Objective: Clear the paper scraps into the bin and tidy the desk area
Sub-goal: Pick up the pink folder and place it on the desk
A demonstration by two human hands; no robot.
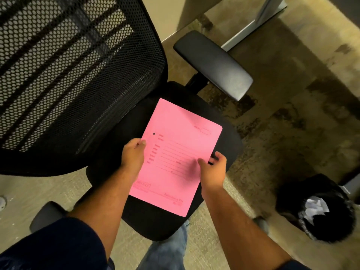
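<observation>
Pink card folder (176,154) is in both my hands above the seat of the mesh office chair (64,75): left hand (133,154) pinches its left edge, right hand (213,170) has fingers curled round its right edge. Scraps already sit in the black-lined bin (319,211), right of the chair. I judge this the tidying step; next the folder needs a proper resting place.

from my feed i see both forearms bare from the elbow down, with the left hand (133,152) and right hand (213,168) ungloved and no watch or rings showing. a dark navy short sleeve (58,244) covers the left upper arm. below, faded blue jeans (167,250) cover one leg. the grey blur by the carpet may be a shoe (262,224).
</observation>
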